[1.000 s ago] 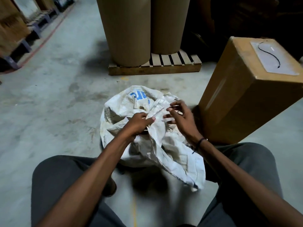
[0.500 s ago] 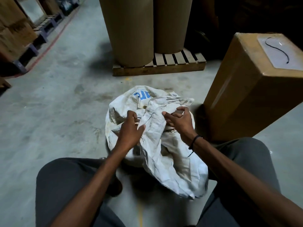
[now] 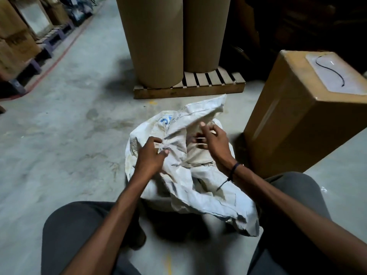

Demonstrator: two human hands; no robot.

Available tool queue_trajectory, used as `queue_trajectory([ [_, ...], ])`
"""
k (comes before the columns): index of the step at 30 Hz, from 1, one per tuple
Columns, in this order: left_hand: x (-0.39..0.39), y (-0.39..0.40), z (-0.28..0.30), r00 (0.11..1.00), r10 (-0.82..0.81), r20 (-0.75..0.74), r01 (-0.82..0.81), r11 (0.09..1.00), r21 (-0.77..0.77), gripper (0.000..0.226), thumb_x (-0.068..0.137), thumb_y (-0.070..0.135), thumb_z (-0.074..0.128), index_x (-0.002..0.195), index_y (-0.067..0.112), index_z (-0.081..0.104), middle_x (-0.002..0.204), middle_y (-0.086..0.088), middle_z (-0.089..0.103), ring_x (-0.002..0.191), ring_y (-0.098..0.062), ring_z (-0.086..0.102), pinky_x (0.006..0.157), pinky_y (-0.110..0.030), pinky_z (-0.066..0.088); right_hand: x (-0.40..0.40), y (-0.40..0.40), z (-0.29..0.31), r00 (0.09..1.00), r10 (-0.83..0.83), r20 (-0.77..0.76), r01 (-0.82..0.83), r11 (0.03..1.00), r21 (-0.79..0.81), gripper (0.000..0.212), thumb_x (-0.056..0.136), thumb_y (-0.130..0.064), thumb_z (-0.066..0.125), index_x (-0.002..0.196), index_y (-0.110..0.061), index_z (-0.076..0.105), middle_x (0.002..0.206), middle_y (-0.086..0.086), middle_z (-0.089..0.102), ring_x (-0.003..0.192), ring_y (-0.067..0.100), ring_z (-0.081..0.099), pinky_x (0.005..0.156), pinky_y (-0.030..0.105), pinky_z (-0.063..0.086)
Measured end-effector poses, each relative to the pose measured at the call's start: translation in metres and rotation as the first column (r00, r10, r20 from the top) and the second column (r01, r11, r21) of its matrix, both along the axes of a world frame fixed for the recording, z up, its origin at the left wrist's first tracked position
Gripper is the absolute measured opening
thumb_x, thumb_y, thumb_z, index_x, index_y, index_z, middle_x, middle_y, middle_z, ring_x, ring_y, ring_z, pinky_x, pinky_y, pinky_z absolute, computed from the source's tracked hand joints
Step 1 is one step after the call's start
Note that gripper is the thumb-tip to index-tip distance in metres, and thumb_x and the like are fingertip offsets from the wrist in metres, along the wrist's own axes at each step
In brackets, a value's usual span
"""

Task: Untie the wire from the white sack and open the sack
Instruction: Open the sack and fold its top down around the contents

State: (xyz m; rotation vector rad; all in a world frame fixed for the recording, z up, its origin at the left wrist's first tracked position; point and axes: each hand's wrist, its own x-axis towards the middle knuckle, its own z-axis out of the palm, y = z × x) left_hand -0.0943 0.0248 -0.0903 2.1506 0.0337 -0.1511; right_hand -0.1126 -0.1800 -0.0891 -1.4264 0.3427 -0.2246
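Observation:
The white sack (image 3: pixel 200 187) with a blue print stands on the concrete floor between my knees, its crumpled top spread partly apart. My left hand (image 3: pixel 152 155) pinches a fold of the sack's cloth on the left side of the mouth. My right hand (image 3: pixel 213 140) has its fingers curled around the cloth at the right side of the mouth, under a lifted flap (image 3: pixel 206 108). A black wire (image 3: pixel 330 72) lies curved on top of the brown box (image 3: pixel 297 124) at the right. No wire shows on the sack.
Two tall brown paper rolls (image 3: pixel 156 40) stand on a wooden pallet (image 3: pixel 190 88) just behind the sack. Stacked cartons (image 3: pixel 15 42) on pallets line the far left beyond a red floor line. Grey concrete floor (image 3: pixel 59 135) lies to the left.
Both hands have moved apart and pulled the sack's top open; a flap of cloth now rises toward the pallet. The camera view has shifted slightly.

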Motion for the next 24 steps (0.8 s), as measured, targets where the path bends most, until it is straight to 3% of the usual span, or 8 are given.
queue_trajectory([
  [4,0.006,0.019,-0.011,0.955,0.022,-0.295,-0.118,0.942,-0.313,0.018,0.096,0.009,0.064,0.097,0.026,0.059,0.078,-0.004,0.058,0.066,-0.019,0.055,0.074,-0.038,0.05,-0.011,-0.038,-0.049,0.962,-0.25,-0.111,0.201,0.921,-0.333,0.024,0.094,-0.038,0.073,0.094,-0.016,0.064,0.096,0.005,0.077,0.087,0.018,0.076,0.087,0.052,0.061],
  [6,0.01,0.019,-0.009,0.924,0.024,-0.382,-0.179,0.91,-0.375,0.022,0.099,0.002,0.054,0.098,0.024,0.059,0.077,-0.001,0.058,0.068,-0.017,0.054,0.073,-0.034,0.046,-0.011,-0.042,-0.053,0.961,-0.227,-0.161,0.147,0.905,-0.4,0.035,0.092,-0.047,0.073,0.108,-0.017,0.066,0.111,0.0,0.073,0.099,0.018,0.07,0.096,0.045,0.057],
  [8,0.013,0.019,-0.009,0.908,0.004,-0.42,-0.207,0.874,-0.439,0.025,0.097,-0.001,0.05,0.099,0.022,0.06,0.08,0.0,0.062,0.073,-0.015,0.057,0.071,-0.031,0.045,-0.006,-0.037,-0.046,0.964,-0.158,-0.215,0.059,0.912,-0.407,0.061,0.09,-0.057,0.072,0.131,-0.015,0.056,0.124,-0.003,0.061,0.109,0.018,0.062,0.096,0.035,0.05],
  [12,0.015,0.016,-0.012,0.925,0.068,-0.375,-0.254,0.843,-0.474,0.025,0.091,-0.006,0.05,0.08,0.014,0.061,0.066,0.001,0.055,0.064,-0.015,0.048,0.061,-0.028,0.037,0.015,-0.031,-0.045,0.966,-0.092,-0.242,-0.014,0.914,-0.405,0.09,0.09,-0.064,0.068,0.153,-0.013,0.03,0.137,0.008,0.055,0.121,0.023,0.055,0.097,0.032,0.04],
  [15,0.024,0.011,-0.008,0.929,0.148,-0.339,-0.306,0.821,-0.482,0.02,0.091,-0.01,0.05,0.088,0.004,0.064,0.059,0.0,0.052,0.057,-0.014,0.043,0.058,-0.027,0.033,0.031,-0.03,-0.051,0.961,0.032,-0.276,-0.112,0.954,-0.279,0.091,0.093,-0.058,0.068,0.158,-0.017,0.019,0.151,0.011,0.051,0.131,0.024,0.055,0.107,0.035,0.043],
  [17,0.033,0.009,-0.005,0.919,0.186,-0.349,-0.349,0.794,-0.497,0.024,0.093,-0.014,0.047,0.086,0.006,0.059,0.062,-0.004,0.053,0.055,-0.014,0.047,0.059,-0.028,0.035,0.044,-0.026,-0.054,0.967,0.069,-0.244,-0.132,0.959,-0.252,0.089,0.091,-0.055,0.073,0.155,-0.017,0.024,0.154,0.008,0.05,0.137,0.021,0.054,0.112,0.037,0.044],
  [21,0.065,0.025,-0.004,0.916,0.294,-0.273,-0.397,0.766,-0.506,0.034,0.092,-0.009,0.049,0.111,0.019,0.045,0.079,-0.01,0.046,0.057,-0.015,0.04,0.054,-0.028,0.033,0.073,-0.01,-0.05,0.992,0.053,-0.117,-0.09,0.935,-0.342,0.073,0.086,-0.051,0.079,0.142,-0.014,0.05,0.145,0.004,0.056,0.134,0.017,0.055,0.112,0.035,0.047],
  [24,0.086,0.038,-0.004,0.934,0.305,-0.187,-0.358,0.8,-0.481,0.044,0.082,-0.009,0.044,0.09,0.032,0.055,0.099,-0.015,0.059,0.068,-0.021,0.051,0.058,-0.028,0.038,0.088,-0.003,-0.048,0.995,0.082,-0.061,-0.1,0.91,-0.401,0.078,0.081,-0.05,0.085,0.143,-0.015,0.053,0.146,0.002,0.055,0.127,0.011,0.057,0.108,0.033,0.05],
])
